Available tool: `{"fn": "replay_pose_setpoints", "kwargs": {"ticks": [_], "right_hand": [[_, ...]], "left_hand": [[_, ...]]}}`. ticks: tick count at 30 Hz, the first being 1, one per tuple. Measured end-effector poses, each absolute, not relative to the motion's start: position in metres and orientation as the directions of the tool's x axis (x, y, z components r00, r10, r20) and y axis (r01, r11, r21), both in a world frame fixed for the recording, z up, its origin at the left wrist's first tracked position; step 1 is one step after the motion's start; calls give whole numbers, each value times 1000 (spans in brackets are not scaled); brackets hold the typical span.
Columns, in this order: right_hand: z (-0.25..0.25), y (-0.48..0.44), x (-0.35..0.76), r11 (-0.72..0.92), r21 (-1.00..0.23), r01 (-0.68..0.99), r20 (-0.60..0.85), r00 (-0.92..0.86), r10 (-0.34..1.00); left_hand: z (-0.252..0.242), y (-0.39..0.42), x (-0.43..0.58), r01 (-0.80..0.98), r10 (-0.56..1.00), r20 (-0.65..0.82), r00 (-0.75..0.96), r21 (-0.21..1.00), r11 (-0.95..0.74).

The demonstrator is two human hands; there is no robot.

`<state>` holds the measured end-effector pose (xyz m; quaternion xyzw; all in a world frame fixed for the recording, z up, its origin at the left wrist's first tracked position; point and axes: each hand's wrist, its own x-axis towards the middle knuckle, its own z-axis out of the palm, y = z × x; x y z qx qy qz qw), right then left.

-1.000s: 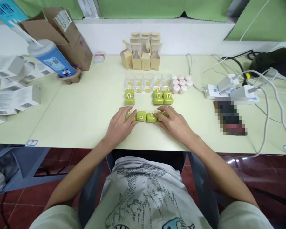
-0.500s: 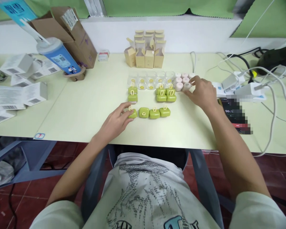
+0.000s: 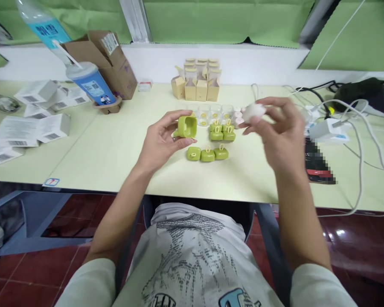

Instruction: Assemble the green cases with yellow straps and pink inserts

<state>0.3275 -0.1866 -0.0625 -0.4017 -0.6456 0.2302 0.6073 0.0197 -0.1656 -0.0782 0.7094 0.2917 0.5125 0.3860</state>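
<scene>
My left hand [image 3: 158,140] is closed around a small hollow green cap [image 3: 188,126], lifted above the table with its open side turned to the right. My right hand [image 3: 280,128] pinches a small whitish rounded piece [image 3: 253,112], blurred and raised off the table. Between the hands, a row of green caps with cream loops [image 3: 208,154] lies near the front. Behind it stands a tight group of similar green caps [image 3: 223,133]. Clear cups with yellow marks [image 3: 215,113] are farther back, beside pale pink cylinders [image 3: 237,123] partly covered by my right hand.
Open small cardboard boxes [image 3: 201,83] stand against the wall. White boxes [image 3: 16,131], a blue tub [image 3: 92,84] and a brown carton [image 3: 117,68] occupy the left. Right of my arm are a phone [image 3: 318,164], white chargers [image 3: 328,130] and cables.
My left hand has lifted the leftmost green cap from the front row and tipped it. The right hand has picked up a whitish piece from the pink cylinders. The view has tilted slightly.
</scene>
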Motion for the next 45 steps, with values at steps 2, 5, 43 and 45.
{"fn": "replay_pose_setpoints", "kwargs": {"ticks": [2,5,43,45], "right_hand": [[-66,-198,301,578,-798,169,579,-49,814],[-74,-203,277,560,-823,94,544,-148,826],[-78,-205,266,747,-586,315,694,-281,663],[-81,-201,266,765,-538,354,717,-285,636]], "left_hand": [[-80,-168,30,12,805,500,319,847,-531],[-84,-169,33,19,795,502,340,842,-539],[-77,-173,40,2,761,495,420,838,-546],[-79,-173,43,-38,758,516,399,835,-548]]}}
